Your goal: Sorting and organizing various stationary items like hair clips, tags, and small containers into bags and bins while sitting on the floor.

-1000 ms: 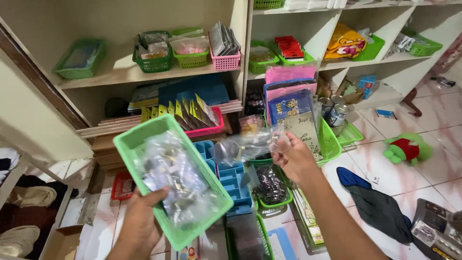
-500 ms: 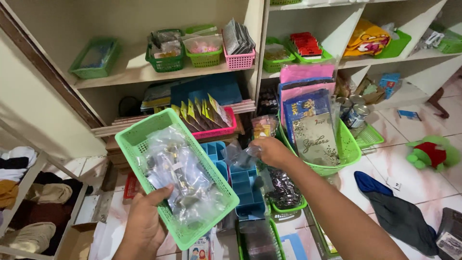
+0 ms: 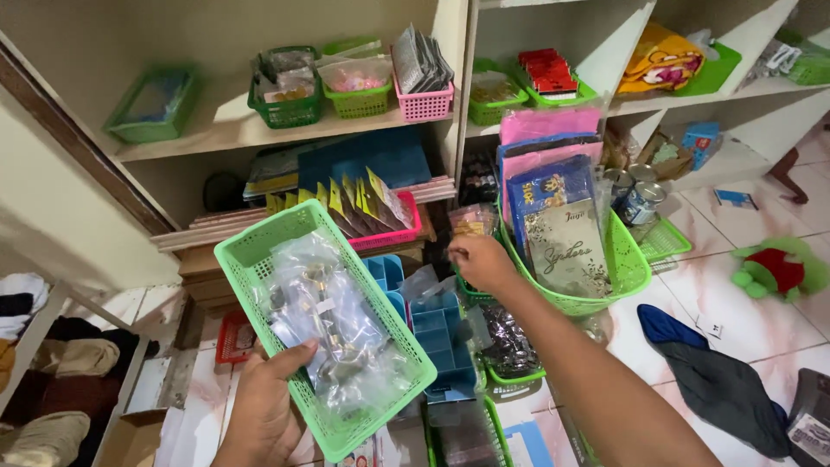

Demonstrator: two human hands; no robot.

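My left hand holds a light green plastic basket by its near edge, tilted up in front of me. Clear plastic bags of small metal parts lie inside it. My right hand is closed on a small clear plastic bag, low and just above a blue compartment tray on the floor pile. To the right of that hand sits a larger green basket with flat printed packets standing in it.
White shelves hold several green and pink baskets of packets. A pink basket of yellow sachets sits behind the held basket. Tins, a dark cloth and a green plush toy lie on the tiled floor at right.
My right hand has dropped from chest height down and left toward the blue tray, carrying the clear bag. The green basket in my left hand has stayed about where it was.
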